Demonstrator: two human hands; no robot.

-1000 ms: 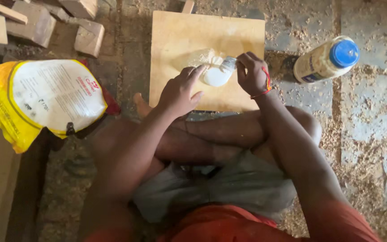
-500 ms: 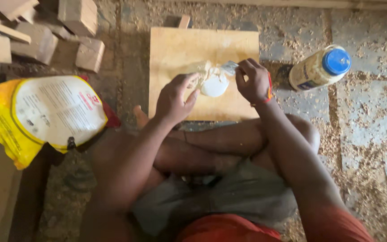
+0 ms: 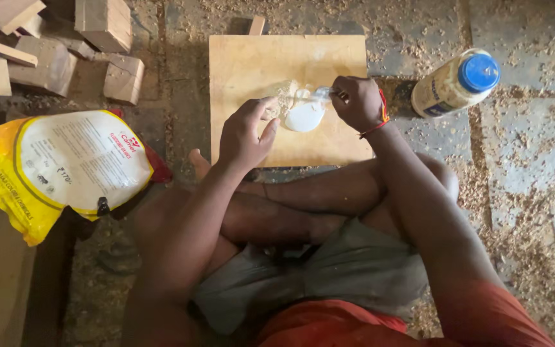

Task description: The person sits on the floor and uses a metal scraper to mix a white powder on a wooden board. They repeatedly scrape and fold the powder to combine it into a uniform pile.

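While the left hand (image 3: 245, 132) has spread its fingers flat on the board (image 3: 252, 64), the right hand (image 3: 356, 101) keeps pinching a tool (image 3: 319, 95) over white glue (image 3: 304, 115).

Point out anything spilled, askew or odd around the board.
Sawdust lies scattered over the stone floor. The blue-capped bottle lies on its side beside the wooden board. White glue is pooled on the board between the left hand and right hand.
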